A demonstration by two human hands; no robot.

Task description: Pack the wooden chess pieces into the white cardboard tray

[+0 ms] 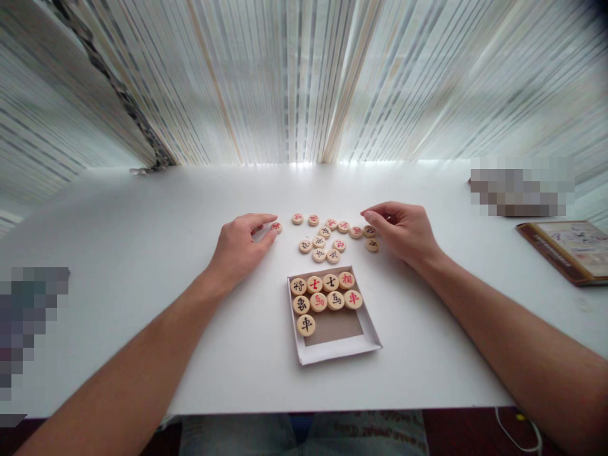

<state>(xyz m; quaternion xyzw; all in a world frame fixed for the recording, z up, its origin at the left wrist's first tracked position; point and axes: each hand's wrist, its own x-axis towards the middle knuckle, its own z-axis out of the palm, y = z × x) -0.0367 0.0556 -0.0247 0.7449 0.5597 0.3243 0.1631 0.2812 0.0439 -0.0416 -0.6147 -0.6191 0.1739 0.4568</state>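
Note:
My left hand (244, 244) rests on the white table with thumb and index finger on either side of a red-marked xiangqi piece (277, 227). My right hand (403, 231) is curled, its thumb and index tips close together and no piece visible between them. Beside its thumb lie two black-marked pieces (372, 245), one partly behind the hand. Several loose xiangqi pieces (318, 242), red and black, lie face up between my hands. Nearer to me, a shallow open box (332, 353) holds several pieces in rows, with one black piece (306, 325) at the left of its front row.
A booklet or flat box (570, 250) with a brown edge lies at the right. Blurred-out objects stand at the far right (520, 193) and left edge (28, 329). A striped curtain (285, 82) hangs behind the table (228, 367), and a white cable (520, 430) hangs below its front edge.

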